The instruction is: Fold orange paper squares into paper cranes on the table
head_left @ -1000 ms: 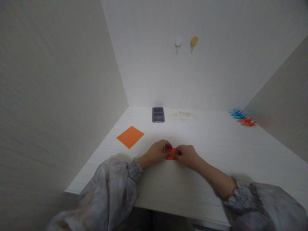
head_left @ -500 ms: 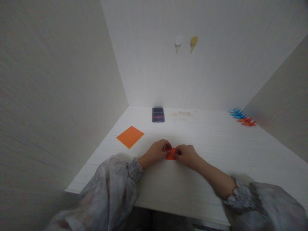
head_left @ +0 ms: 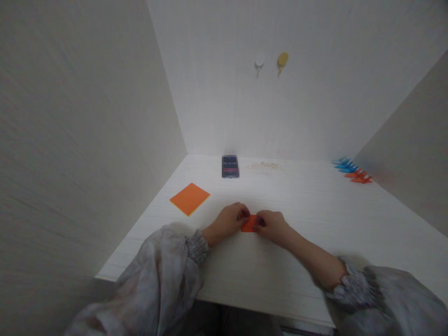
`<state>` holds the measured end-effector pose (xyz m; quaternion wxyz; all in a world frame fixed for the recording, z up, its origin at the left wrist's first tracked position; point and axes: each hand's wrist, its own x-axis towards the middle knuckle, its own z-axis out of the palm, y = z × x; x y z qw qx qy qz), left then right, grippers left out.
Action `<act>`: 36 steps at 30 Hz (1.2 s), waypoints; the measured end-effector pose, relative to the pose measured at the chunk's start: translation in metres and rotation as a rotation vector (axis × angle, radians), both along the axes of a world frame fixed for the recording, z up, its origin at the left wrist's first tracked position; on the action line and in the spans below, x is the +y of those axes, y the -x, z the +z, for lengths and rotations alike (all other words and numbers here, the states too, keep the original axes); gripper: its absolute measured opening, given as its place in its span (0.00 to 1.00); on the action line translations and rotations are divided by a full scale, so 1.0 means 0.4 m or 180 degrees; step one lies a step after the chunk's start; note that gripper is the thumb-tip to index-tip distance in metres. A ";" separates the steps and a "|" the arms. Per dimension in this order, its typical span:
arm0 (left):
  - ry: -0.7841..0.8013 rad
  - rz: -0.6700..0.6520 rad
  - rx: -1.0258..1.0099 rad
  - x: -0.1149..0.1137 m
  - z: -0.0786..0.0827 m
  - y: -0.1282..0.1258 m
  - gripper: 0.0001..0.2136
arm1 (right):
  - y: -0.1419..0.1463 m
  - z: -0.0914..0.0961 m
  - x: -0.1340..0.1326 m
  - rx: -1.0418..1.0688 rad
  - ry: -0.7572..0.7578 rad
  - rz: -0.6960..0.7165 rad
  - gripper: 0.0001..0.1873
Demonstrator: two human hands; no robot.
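A small piece of orange paper (head_left: 248, 224), folded down to a little rectangle, lies between my hands near the middle of the table. My left hand (head_left: 234, 218) has its fingers bent and pinches the paper's left side. On the opposite side, my right hand (head_left: 272, 225) grips the right edge between thumb and curled fingers. Both hands rest low, close to the tabletop. My fingers cover the paper's two ends, so its fold lines cannot be made out.
An orange square stack of paper (head_left: 190, 199) lies to the left on the white table (head_left: 294, 275). A dark, blurred device (head_left: 230, 166) is by the back wall. Blue folded paper figures (head_left: 345, 165) and orange folded paper figures (head_left: 359, 176) line the right edge. Two hooks (head_left: 283, 59) hang on the wall.
Hardly anything differs. Both hands keep hold of the orange paper in the same spot, with only a tiny shift of the fingers.
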<state>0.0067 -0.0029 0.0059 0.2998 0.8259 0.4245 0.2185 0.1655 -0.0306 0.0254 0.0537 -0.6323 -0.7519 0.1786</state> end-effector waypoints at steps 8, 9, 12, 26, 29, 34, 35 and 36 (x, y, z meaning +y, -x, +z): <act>-0.0078 -0.0045 0.0002 -0.003 0.004 0.002 0.08 | -0.021 -0.019 0.008 0.0479 0.0029 0.0117 0.05; -0.0068 -0.0047 0.0028 -0.003 0.003 0.002 0.08 | -0.024 -0.021 0.009 0.0507 0.0030 0.0151 0.04; -0.0047 -0.0046 0.0061 -0.002 0.002 0.002 0.08 | -0.036 -0.030 0.013 0.0724 0.0113 0.0214 0.04; -0.0021 -0.0037 0.0023 -0.002 0.005 0.001 0.08 | -0.057 -0.057 0.017 0.1546 0.0395 0.0225 0.05; -0.0021 -0.0012 0.0014 -0.002 0.008 -0.001 0.08 | -0.052 -0.052 0.013 0.1325 0.0233 0.0202 0.04; -0.0031 -0.0040 0.0028 -0.002 0.008 -0.001 0.08 | -0.048 -0.033 0.006 0.1153 0.0175 0.0254 0.02; -0.0031 -0.0034 0.0032 -0.002 0.008 -0.001 0.07 | -0.047 -0.030 0.005 0.1104 0.0162 0.0268 0.02; -0.0033 -0.0030 0.0036 -0.002 0.008 -0.001 0.07 | -0.046 -0.027 0.005 0.1050 0.0148 0.0279 0.02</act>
